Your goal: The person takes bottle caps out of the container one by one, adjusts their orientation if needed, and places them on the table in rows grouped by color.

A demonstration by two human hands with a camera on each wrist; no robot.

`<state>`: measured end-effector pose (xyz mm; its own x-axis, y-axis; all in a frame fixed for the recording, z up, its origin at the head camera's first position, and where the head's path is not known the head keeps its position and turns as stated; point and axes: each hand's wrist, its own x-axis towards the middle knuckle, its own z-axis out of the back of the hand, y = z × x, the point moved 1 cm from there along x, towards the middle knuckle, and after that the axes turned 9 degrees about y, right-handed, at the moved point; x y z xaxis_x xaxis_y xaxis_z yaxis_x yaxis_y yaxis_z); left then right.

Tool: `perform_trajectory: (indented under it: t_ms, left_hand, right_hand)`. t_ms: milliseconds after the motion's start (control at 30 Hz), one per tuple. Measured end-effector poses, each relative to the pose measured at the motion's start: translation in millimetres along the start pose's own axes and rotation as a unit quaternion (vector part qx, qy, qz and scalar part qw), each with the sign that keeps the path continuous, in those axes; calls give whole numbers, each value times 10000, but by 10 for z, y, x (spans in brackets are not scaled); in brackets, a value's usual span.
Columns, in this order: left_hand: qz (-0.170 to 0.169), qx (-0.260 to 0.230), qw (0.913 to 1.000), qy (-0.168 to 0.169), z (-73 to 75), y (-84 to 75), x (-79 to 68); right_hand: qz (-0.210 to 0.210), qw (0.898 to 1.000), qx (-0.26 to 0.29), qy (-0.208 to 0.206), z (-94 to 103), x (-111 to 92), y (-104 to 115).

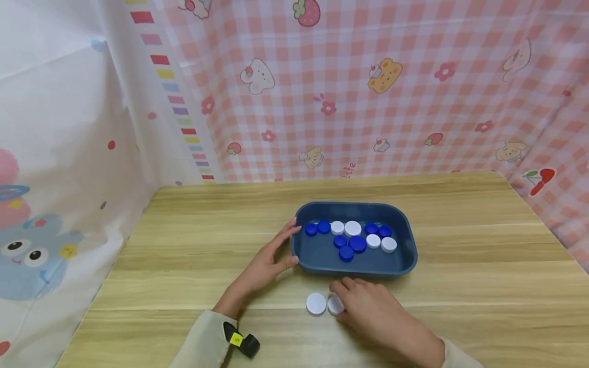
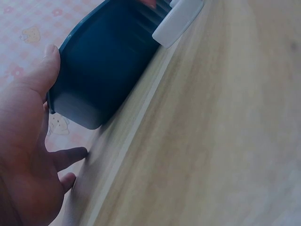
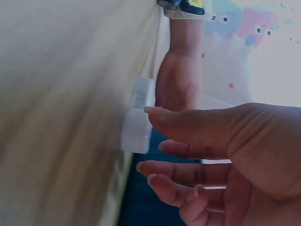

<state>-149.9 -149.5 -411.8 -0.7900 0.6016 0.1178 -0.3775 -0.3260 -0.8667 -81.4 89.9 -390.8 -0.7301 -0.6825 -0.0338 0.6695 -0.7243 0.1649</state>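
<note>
A dark blue tray point(image 1: 322, 259) on the table contains several blue caps point(image 1: 357, 244) and white caps point(image 1: 353, 228). My left hand point(image 1: 263, 263) rests against its left end, thumb and fingers spread along the rim. Two white caps lie on the table in front of the tray. The left one point(image 1: 316, 303) stands apart from my hands. Around the right one point(image 1: 335, 305) is my right hand point(image 1: 375, 312), its fingers partly hiding it. In the right wrist view, the thumb point(image 3: 174, 120) reaches that cap's side, while a gap separates the other fingertips from it.
The wood-grain table point(image 1: 193, 225) spreads out around the tray. Behind it hangs a pink checked cloth point(image 1: 359, 128) with cartoon prints, and a white printed cloth point(image 1: 69, 122) hangs at the left. A black strap point(image 1: 241, 340) is on the left sleeve.
</note>
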Motion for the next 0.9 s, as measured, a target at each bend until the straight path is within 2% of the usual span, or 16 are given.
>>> perform_trajectory:
  t_ms: [300, 467, 667, 900]
  left_hand:
    - [71, 83, 9999, 8, 2, 11, -2]
    - [24, 108, 9999, -7, -1, 8, -5]
    - [1, 79, 10000, 22, -5, 8, -6]
    - [-31, 85, 10000, 7, -3, 20, -1]
  right_hand:
    - [91, 9998, -184, 55, 234, -32, 12]
    - [201, 9991, -328, -159, 347, -17, -6]
    - [185, 9985, -451, -250, 483, 26, -35]
    - [122, 9991, -332, -232, 575, 156, -113]
